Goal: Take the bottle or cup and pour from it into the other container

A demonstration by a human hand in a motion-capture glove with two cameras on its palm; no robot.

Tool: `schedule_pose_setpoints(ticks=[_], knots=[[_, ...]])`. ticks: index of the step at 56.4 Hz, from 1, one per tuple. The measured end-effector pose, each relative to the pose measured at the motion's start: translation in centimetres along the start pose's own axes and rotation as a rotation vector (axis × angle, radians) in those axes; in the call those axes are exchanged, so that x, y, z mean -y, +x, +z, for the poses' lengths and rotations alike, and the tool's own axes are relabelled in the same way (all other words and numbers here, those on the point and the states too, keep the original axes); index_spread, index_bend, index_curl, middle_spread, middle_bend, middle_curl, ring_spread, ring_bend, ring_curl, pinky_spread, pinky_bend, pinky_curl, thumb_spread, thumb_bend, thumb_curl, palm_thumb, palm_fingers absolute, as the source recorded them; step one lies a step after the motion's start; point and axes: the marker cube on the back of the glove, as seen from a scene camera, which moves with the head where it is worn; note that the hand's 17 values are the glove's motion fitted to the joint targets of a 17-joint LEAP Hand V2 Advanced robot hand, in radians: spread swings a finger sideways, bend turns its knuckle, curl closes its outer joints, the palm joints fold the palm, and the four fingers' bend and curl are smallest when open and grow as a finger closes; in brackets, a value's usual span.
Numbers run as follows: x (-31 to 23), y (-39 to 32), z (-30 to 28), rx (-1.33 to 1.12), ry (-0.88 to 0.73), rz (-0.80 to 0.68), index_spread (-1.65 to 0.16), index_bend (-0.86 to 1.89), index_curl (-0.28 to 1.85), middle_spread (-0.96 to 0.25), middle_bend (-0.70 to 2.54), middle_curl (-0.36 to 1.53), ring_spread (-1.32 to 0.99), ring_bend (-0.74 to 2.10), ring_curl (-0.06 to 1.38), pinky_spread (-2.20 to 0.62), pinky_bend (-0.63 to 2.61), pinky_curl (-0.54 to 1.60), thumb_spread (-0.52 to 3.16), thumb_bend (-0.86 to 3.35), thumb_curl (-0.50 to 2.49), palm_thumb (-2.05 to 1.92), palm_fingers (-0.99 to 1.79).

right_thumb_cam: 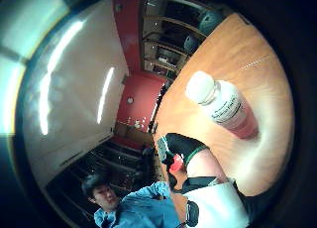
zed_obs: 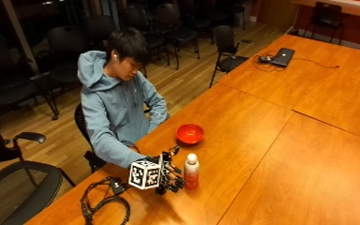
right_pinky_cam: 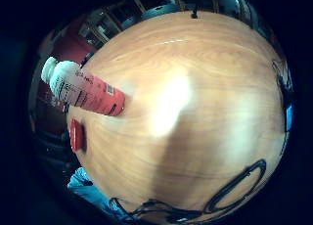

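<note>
A bottle (zed_obs: pixel 191 172) with a white cap and red drink stands upright on the wooden table (zed_obs: pixel 292 140), near the front edge. My gloved right hand (zed_obs: pixel 169 178) is just beside it on the person's side, fingers spread toward it and holding nothing. The palm views show the bottle (right_pinky_cam: pixel 85 92) (right_thumb_cam: pixel 224 109) a short way off from the palm, with a gap between. A red bowl (zed_obs: pixel 190 133) sits on the table beyond the bottle, close to the person. It also shows edge-on as the bowl (right_pinky_cam: pixel 77 135) behind the bottle. A gloved finger (right_thumb_cam: pixel 179 147) reaches out at the palm view's edge.
Black cables (zed_obs: pixel 105 202) lie coiled on the table behind my hand. A laptop (zed_obs: pixel 283 56) with a cord sits at the far end. Black chairs (zed_obs: pixel 227 44) stand along the table's person side. Bare wood stretches away on the bottle's far side.
</note>
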Motion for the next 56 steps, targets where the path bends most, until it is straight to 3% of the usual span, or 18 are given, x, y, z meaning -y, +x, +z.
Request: schedule_pose_setpoints(ticks=[40,56], knots=[[2.5,-0.2,8.5,0.273,0.019,0.024,-0.35,0.12,0.16,0.10,0.18,0.31,0.16,0.63,0.32,0.27,0.89,0.32,0.86,-0.02,0.38,0.62,0.07],[3.3,-0.6,9.7,0.260,0.164,-0.008,-0.36,0.13,0.18,0.09,0.23,0.32,0.11,0.69,0.32,0.23,0.88,0.30,0.79,-0.02,0.40,0.76,0.43]])
